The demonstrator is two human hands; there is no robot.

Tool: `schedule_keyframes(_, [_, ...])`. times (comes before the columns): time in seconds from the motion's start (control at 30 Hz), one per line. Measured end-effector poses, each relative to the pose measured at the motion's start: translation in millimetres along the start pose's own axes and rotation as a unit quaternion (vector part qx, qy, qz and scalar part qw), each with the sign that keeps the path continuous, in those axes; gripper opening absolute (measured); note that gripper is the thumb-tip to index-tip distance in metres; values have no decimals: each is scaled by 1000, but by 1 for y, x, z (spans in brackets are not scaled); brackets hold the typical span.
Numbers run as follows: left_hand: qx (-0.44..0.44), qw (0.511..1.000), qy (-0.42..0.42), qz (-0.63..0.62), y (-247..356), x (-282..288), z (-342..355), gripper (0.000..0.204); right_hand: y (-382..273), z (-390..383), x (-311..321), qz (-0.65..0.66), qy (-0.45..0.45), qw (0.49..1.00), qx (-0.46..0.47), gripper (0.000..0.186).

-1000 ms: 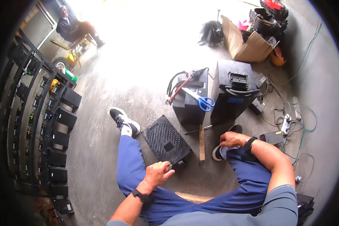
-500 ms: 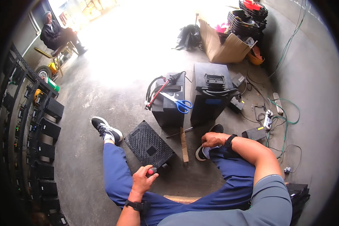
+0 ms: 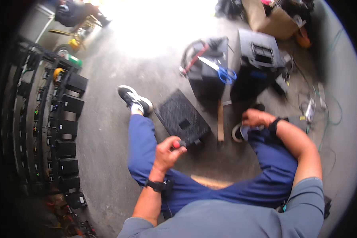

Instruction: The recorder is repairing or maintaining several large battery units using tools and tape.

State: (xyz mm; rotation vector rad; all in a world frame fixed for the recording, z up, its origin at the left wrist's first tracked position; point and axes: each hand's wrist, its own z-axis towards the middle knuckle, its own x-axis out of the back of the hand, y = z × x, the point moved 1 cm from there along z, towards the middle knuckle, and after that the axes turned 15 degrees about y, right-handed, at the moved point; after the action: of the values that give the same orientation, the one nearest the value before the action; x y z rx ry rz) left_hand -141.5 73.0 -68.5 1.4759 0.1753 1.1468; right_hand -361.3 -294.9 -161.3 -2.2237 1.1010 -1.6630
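My left hand (image 3: 167, 154) is closed around a small dark handle with a red end (image 3: 177, 145), perhaps a screwdriver; its full shape is hidden. This hand is just above the near edge of a black textured box lid or panel (image 3: 182, 115) with a small dark square on it, tilted on the floor between my feet. My right hand (image 3: 258, 118) is over my right shoe, fingers curled together; what they hold, if anything, cannot be made out. Blue-handled scissors (image 3: 226, 74) lie on a black battery-like case (image 3: 208, 85) with red and black cables.
A taller black case with a top handle (image 3: 261, 53) stands beside it. A cardboard strip (image 3: 220, 123) lies in front. Cords and a white power strip (image 3: 310, 111) are near the right wall. A rack of black boxes (image 3: 69, 127) lines the left; a person (image 3: 73, 14) sits at far left.
My view has turned left and downward, so the scene sits further right and higher in the picture. Both hands keep nearly the same places over the panel and the shoe.
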Motion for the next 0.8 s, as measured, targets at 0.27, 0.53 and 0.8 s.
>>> schedule_keyframes(0.27, [95, 967, 73, -223, 12, 3, 22, 42, -29, 2, 18, 25, -12, 998, -52, 33])
schedule_keyframes(0.53, [128, 952, 63, -269, -1, -38, 31, 40, -30, -8, 17, 51, -29, 995, -84, 34])
schedule_keyframes(0.8, [132, 951, 19, -280, 0, -50, 29, 43, -21, -4, 20, 66, 8, 995, -68, 31])
